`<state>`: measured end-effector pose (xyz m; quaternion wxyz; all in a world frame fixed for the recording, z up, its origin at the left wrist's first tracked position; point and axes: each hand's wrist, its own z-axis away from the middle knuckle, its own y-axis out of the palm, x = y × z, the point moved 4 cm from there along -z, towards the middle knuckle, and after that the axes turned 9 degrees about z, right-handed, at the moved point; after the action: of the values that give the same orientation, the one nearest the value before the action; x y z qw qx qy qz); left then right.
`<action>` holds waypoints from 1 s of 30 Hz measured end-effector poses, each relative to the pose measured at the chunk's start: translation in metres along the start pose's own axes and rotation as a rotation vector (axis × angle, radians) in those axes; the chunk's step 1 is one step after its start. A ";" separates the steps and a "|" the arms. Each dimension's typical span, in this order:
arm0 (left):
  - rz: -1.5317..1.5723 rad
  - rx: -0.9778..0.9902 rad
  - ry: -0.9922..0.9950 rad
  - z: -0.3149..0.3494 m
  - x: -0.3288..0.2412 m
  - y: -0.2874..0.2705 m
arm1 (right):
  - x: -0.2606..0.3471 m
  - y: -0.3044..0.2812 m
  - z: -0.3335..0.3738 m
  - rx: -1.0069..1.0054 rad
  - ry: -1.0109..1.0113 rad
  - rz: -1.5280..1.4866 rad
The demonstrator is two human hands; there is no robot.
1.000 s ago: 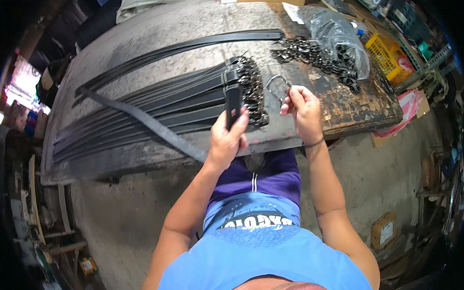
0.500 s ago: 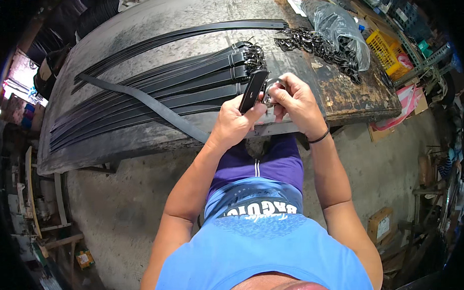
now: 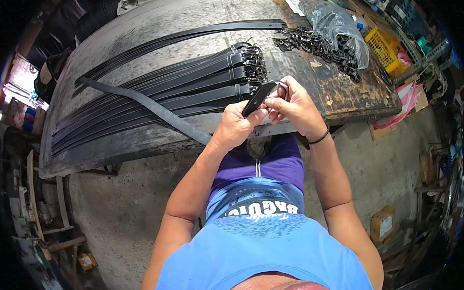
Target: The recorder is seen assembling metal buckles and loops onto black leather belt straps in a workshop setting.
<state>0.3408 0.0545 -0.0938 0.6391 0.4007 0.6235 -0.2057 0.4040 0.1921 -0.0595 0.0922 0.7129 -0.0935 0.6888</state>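
Observation:
The end of a black belt strap (image 3: pixel 256 100) is gripped between the fingers and thumb of my left hand (image 3: pixel 233 126), just off the table's near edge. The grey-black length of a strap (image 3: pixel 156 109) runs from my left wrist up across the table to the far left; it looks like the same belt. My right hand (image 3: pixel 296 106) is pinched round a shiny metal buckle (image 3: pixel 283 86) at the strap's tip. Its fingers partly hide the buckle, so I cannot tell how it sits on the strap. Beside my hands lie bundles of black belts (image 3: pixel 189 80) with buckles at their right ends.
A thin stack of straps (image 3: pixel 207 28) lies farther back on the worn table (image 3: pixel 151 15). Loose dark buckles (image 3: pixel 310 42) spill from a clear plastic bag (image 3: pixel 335 24) at the right. Past the table's right end stands a yellow crate (image 3: pixel 382 48).
The strap end has tipped over to the right, toward my right hand. The buckle has come up against its tip. Both hands stay in nearly the same place.

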 end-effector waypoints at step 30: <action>0.039 0.128 -0.101 -0.002 0.008 0.010 | -0.023 -0.005 -0.002 0.022 0.044 -0.464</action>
<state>0.3478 0.0641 -0.0985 0.6467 0.4417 0.5680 -0.2529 0.4027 0.1975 -0.0827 0.2424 0.7011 0.0822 0.6656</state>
